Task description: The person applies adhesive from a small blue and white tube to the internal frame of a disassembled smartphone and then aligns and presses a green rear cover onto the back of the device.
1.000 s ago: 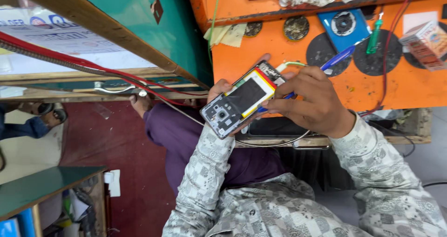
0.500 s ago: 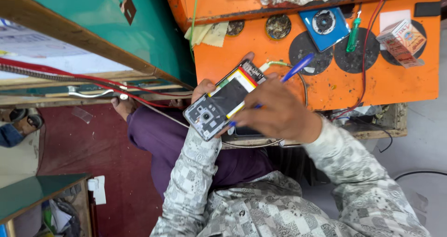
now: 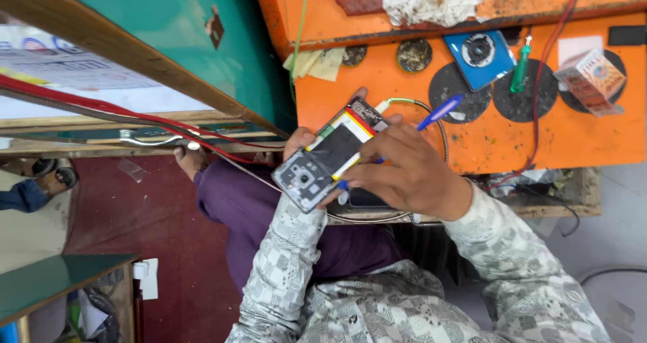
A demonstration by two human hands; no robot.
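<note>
While my left hand (image 3: 302, 141) holds the opened phone (image 3: 330, 156) from below, with fingers closed around its edges, my right hand (image 3: 404, 174) grips a blue tool (image 3: 437, 112) tightly and lays its tip on the phone's exposed inside. The phone is tilted above my lap, just in front of the orange workbench (image 3: 579, 137). On this bench I see a blue square part (image 3: 480, 55), a green screwdriver (image 3: 520, 70), a small printed box (image 3: 593, 73) and dark round marks. A red wire (image 3: 539, 107) runs down the bench, and another red cable (image 3: 101, 107) crosses at the left beside the green board (image 3: 168, 40). My right hand covers the lower part of the phone, so I cannot see the tool tip there. Compared with half a second ago, both hands and the phone keep nearly the same pose; only the view shifted slightly.
</note>
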